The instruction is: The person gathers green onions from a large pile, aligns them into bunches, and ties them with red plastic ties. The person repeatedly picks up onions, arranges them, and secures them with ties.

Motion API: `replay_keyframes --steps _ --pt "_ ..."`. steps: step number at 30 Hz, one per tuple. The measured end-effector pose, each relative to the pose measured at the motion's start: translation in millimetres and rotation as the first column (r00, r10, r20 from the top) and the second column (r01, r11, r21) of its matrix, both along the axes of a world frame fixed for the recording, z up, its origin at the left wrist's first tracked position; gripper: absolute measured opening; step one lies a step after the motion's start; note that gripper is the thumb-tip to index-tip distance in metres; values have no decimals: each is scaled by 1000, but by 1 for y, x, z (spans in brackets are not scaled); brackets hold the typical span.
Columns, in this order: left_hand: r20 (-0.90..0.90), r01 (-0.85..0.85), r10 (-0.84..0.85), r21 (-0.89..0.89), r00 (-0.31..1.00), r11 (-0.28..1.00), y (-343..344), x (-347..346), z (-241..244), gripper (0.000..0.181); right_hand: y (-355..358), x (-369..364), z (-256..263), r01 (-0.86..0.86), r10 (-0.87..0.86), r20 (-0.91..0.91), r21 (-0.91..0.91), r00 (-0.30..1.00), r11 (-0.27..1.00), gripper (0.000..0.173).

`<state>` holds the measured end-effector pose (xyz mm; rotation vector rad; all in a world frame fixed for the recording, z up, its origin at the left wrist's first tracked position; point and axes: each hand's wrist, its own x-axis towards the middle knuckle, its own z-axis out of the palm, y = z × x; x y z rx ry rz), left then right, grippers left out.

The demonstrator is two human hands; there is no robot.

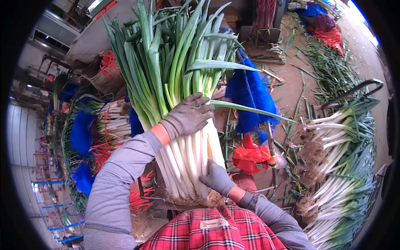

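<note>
A thick bunch of long green onions (pixel 182 156) lies before me, white stalks and roots toward my body, green leaves pointing away. My left hand (pixel 189 115), in a grey-brown glove, lies across the stalks where white turns to green. Its fingers are spread, and the palm presses on the bunch. Near the root end, my right hand (pixel 218 178), in a grey glove, grips the white stalks at the right side, its thumb across the front. The fingers behind the stalks are hidden. Matted roots (pixel 193 200) hang at the near edge by my red plaid apron (pixel 215 229).
Blue mesh bags (pixel 250 97) and a red plastic bag (pixel 251 156) hang on a metal frame (pixel 271 147) at right. Green onions with soil-caked roots (pixel 337 175) are piled further right. Tied bundles (pixel 114 122) lie at left. Leaf scraps (pixel 331 59) litter the floor.
</note>
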<state>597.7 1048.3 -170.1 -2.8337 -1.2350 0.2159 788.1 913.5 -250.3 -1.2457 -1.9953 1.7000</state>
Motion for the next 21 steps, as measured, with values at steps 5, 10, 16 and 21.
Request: replay_keyframes --steps 5,10,16,21 --pt "42 51 -57 129 998 990 -9 -8 -18 29 15 -2 -4 -138 130 163 38 978 990 36" --pt "-15 62 -60 167 998 984 -7 -9 -18 38 3 -7 3 -110 49 296 193 954 975 46" --pt "-73 56 -56 5 996 998 -35 -14 -13 49 47 5 26 -444 265 566 203 780 873 40" --pt "-14 14 -14 29 1000 999 -35 -7 -12 48 165 -9 -7 134 -316 -34 943 948 304 38"
